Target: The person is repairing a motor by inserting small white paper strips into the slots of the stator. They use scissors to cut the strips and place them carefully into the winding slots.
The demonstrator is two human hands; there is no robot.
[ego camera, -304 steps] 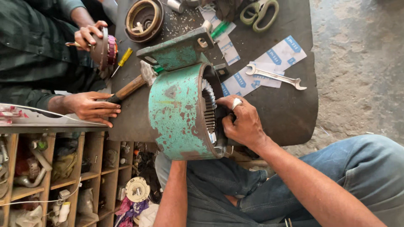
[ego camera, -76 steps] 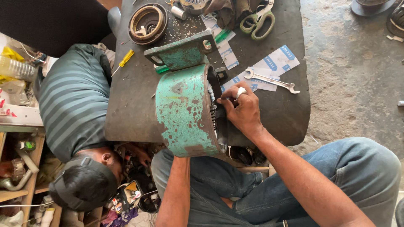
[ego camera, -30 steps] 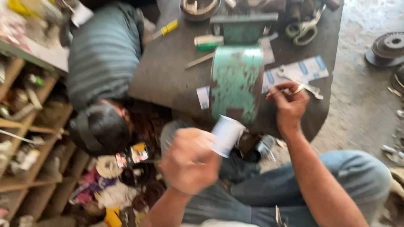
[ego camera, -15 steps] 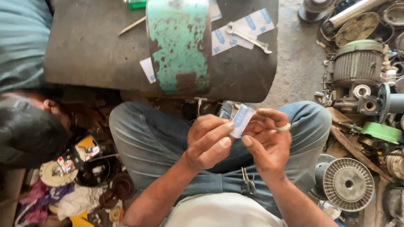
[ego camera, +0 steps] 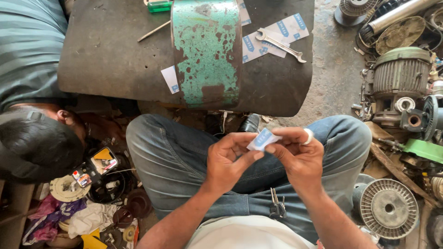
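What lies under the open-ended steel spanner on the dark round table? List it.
The open-ended steel spanner rests on white paper slips with blue print, spread on the dark round table. The slips run behind the green rusty motor housing, so their full extent is hidden.

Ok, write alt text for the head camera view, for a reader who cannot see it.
A seated person's left hand and right hand pinch a small white and blue paper slip over their lap. Ahead, a worn green metal housing and a wrench lie on a dark table.
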